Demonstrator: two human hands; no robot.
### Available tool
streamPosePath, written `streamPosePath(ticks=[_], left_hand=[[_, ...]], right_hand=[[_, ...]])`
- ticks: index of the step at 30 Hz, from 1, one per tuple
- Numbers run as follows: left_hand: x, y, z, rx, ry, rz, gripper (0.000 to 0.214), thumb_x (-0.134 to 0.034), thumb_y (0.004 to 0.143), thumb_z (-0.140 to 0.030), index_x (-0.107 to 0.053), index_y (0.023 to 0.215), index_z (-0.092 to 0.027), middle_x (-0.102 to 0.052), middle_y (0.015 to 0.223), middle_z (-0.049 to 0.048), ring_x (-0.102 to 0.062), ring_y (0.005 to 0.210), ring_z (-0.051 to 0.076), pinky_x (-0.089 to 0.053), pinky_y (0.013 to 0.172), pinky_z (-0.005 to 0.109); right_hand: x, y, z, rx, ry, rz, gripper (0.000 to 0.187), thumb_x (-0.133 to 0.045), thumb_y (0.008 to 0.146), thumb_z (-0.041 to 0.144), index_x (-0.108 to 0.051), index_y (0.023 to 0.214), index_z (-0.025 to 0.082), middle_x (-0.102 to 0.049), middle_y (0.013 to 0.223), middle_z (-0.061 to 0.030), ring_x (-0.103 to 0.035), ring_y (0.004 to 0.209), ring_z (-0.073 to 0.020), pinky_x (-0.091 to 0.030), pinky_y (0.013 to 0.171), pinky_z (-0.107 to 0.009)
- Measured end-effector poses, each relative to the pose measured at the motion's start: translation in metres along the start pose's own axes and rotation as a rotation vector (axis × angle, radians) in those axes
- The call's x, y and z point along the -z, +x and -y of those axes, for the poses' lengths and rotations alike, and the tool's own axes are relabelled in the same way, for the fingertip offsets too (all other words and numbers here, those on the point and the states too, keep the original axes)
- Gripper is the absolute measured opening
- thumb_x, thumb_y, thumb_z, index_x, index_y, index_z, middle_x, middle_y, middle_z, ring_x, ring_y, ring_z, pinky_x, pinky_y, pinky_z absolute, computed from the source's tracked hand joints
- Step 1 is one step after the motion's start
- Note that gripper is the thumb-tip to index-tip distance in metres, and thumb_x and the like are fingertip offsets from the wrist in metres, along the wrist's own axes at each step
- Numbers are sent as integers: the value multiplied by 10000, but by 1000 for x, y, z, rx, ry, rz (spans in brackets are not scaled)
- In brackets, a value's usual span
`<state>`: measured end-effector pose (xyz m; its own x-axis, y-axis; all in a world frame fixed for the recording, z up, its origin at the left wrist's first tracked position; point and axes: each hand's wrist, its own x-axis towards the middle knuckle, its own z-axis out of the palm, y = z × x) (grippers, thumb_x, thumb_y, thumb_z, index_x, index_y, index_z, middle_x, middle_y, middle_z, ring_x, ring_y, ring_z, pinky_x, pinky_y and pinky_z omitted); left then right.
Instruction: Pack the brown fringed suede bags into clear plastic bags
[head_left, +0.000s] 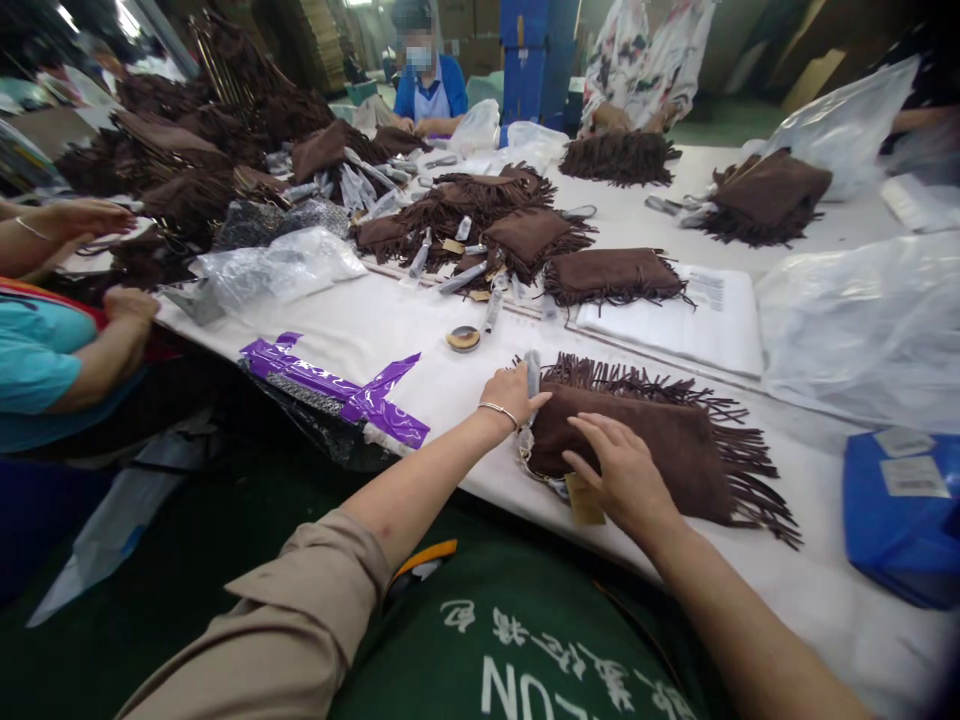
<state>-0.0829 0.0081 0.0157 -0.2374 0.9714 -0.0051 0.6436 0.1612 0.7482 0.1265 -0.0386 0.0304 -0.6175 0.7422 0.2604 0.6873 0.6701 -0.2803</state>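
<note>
A brown fringed suede bag [645,440] lies flat on the white-covered table in front of me, its fringe spread along the far and right edges. At its left end my left hand [511,395] is closed around a strap wrapped in greyish film [532,372], with the thumb against the bag. My right hand [621,470] rests over the bag's near left part, fingers apart and stretched out. Below those fingers a tan tag [585,500] hangs at the near edge. A chain [524,447] shows beside the bag's left side.
More fringed bags [540,240] and a large brown pile [180,150] lie farther back. Close by are a small round dish [463,339], purple tape [337,385], a blue package [900,510], white sheets [682,320] and clear plastic bags [862,320]. Co-workers sit or stand left and across.
</note>
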Motion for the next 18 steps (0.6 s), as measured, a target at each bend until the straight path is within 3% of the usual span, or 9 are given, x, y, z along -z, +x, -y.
streamPosePath(ticks=[3,7,10,14,18], left_hand=[[-5,12,3,79,-157,-18,694,-742,582,-156,-500,1232,-110,-652,973,123,-565,1014,283,-393,925,374],[18,-4,30,162,-318,-17,611,-615,707,-217,-448,1280,-82,-657,791,50,-617,741,181,-482,716,295],[40,-46,53,203,-450,-52,508,-540,778,-303,-492,1235,-87,-663,930,79,-625,769,161,-497,695,276],[58,-122,67,153,-669,-133,356,-621,763,-311,-629,1067,-125,-660,1045,88,-597,999,219,-453,925,351],[69,-170,62,-42,-366,25,283,-570,837,-313,-636,1084,-192,-614,1156,62,-527,1131,228,-355,1059,381]], right_hand=[[-13,-31,6,86,12,71,525,-527,871,290,-370,1364,200,-412,1401,-83,-314,1308,-281,-290,1050,-480],[-19,-66,-3,66,107,17,419,-389,911,141,-440,1321,214,-463,1363,-55,-362,1290,-222,-330,1056,-434],[-10,-76,-11,36,210,-53,320,-436,919,172,-544,1213,238,-587,1212,-43,-491,1174,-211,-399,1004,-410],[-2,-84,-10,9,322,-94,237,-501,906,213,-597,1119,252,-642,1073,-38,-568,1041,-213,-452,931,-402],[-7,-90,-11,-110,347,-39,254,-514,906,291,-573,1150,256,-647,1032,-38,-593,953,-210,-481,866,-379]])
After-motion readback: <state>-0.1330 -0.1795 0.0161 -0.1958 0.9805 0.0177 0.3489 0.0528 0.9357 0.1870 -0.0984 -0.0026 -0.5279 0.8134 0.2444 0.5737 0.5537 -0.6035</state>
